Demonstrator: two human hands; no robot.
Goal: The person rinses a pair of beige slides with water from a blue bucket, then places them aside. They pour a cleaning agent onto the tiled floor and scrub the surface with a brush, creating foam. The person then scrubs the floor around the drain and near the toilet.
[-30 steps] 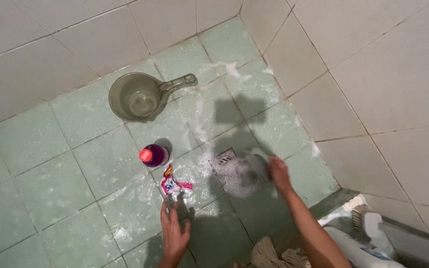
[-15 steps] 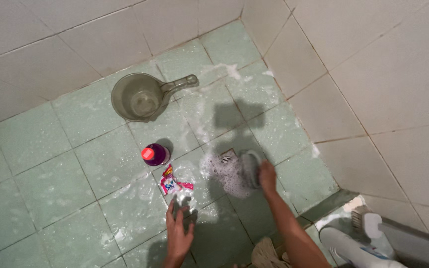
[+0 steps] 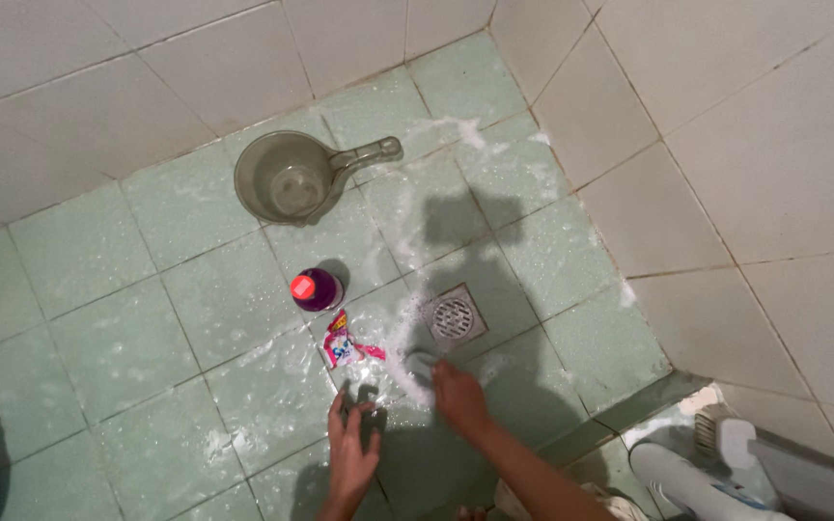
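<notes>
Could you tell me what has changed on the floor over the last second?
The right hand has pulled its scrubber back off the drain, toward the person, so the drain now shows. The left hand still rests flat on the tiles. The dipper, bottle and sachet have not moved.

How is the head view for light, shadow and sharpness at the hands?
Head view: dim, even light; a soft shadow falls across the green floor tiles above the floor drain; no strong glare; right hand on a pale scrubber slightly soft; left hand reasonably sharp.
</notes>
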